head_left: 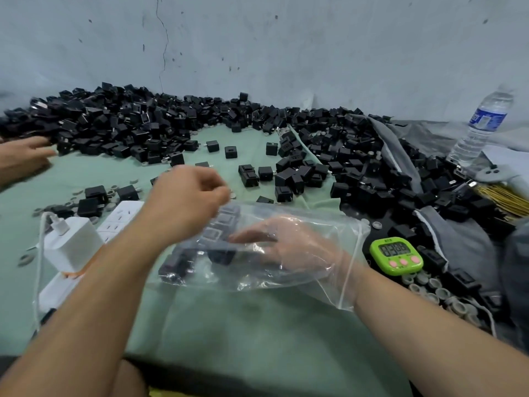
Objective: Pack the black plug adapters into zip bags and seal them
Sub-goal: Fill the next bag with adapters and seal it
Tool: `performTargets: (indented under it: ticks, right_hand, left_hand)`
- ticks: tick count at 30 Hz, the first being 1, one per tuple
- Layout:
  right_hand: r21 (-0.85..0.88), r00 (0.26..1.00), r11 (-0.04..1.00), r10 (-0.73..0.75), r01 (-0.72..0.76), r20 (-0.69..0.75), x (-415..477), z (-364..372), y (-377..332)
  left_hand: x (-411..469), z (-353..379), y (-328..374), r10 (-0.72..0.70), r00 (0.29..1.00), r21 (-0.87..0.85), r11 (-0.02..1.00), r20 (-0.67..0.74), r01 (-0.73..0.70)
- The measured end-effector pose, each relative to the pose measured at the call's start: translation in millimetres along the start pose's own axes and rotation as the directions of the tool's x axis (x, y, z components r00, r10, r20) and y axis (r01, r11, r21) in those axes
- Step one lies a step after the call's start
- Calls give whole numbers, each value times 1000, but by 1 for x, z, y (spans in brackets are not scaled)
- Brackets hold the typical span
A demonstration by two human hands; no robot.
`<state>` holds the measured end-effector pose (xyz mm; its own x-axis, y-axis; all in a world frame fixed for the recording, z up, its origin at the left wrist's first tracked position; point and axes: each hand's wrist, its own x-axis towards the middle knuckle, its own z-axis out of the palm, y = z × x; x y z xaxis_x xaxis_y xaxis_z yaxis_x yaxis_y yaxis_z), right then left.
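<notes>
Right hand [289, 245] inside zip bag [340, 285], grip flat, left hand [186, 196] grip pinching bag rim

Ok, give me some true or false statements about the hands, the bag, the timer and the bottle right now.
1. The right hand is inside the zip bag. True.
2. The zip bag is empty. False: several black plug adapters lie inside it.
3. The timer is red. False: it is green.
4. The water bottle stands upright. True.
5. The left hand lies flat on the cloth. False: it is raised, with its curled fingers pinching the bag's upper edge.
</notes>
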<state>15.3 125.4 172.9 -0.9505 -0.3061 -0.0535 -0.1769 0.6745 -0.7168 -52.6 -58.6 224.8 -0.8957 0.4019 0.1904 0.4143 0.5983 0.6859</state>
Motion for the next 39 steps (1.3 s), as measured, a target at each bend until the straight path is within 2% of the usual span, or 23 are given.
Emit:
performTargets:
  ticks: [1, 2, 5, 7, 9, 13, 17, 19, 21, 26, 30, 33, 36, 39]
  right_hand:
    - [-58, 1000, 998, 19, -19, -1, 2, 0, 5]
    - [-37, 999, 998, 51, -50, 10, 3, 2, 0]
    - [-86, 996, 994, 74, -70, 44, 4, 10, -2]
    - [-46, 997, 997, 60, -58, 57, 1, 8, -3]
    - [-8, 992, 998, 64, -64, 111, -5, 5, -15]
    - [-222, 988, 973, 86, -55, 131, -11, 1, -24]
    - [-382, 976, 916, 181, -123, 119, -16, 5, -29]
    - [-363, 985, 925, 153, -113, 82, -11, 6, -29]
    - [-251, 988, 960, 144, -126, 53, -6, 6, -31]
    - [-133, 994, 987, 84, -92, -68, -10, 21, -22]
    - [-184, 991, 977, 86, -105, -107, -5, 27, -23]
    - [-214, 960, 960, 125, -181, -250, 2, 34, -18]
    - [-135, 950, 984, 73, -118, -302, 10, 44, -17]
    - [-157, 949, 983, 44, -98, -314, 23, 47, -13]
  left_hand:
    - [6, -10, -17, -89, 996, 58, 994, -16, 89]
    - [11, -16, -32, -163, 987, 97, 982, -4, 162]
    - [18, -13, -56, -265, 956, 130, 960, 123, 249]
    - [21, -6, -60, -270, 940, 109, 961, 206, 253]
    - [22, -3, -60, -267, 938, 125, 962, 222, 244]
    - [21, 1, -61, -297, 937, 154, 950, 185, 271]
    - [23, 4, -64, -304, 937, 164, 947, 172, 277]
    - [24, 5, -65, -291, 940, 155, 952, 178, 265]
    - [25, 4, -66, -276, 942, 147, 957, 189, 250]
    - [27, 4, -65, -236, 946, 150, 967, 221, 206]
    - [27, 4, -64, -221, 947, 125, 973, 234, 196]
    - [26, 4, -65, -223, 946, 117, 973, 236, 200]
    - [27, 5, -66, -232, 943, 104, 972, 238, 213]
    - [27, 4, -68, -240, 941, 79, 971, 241, 227]
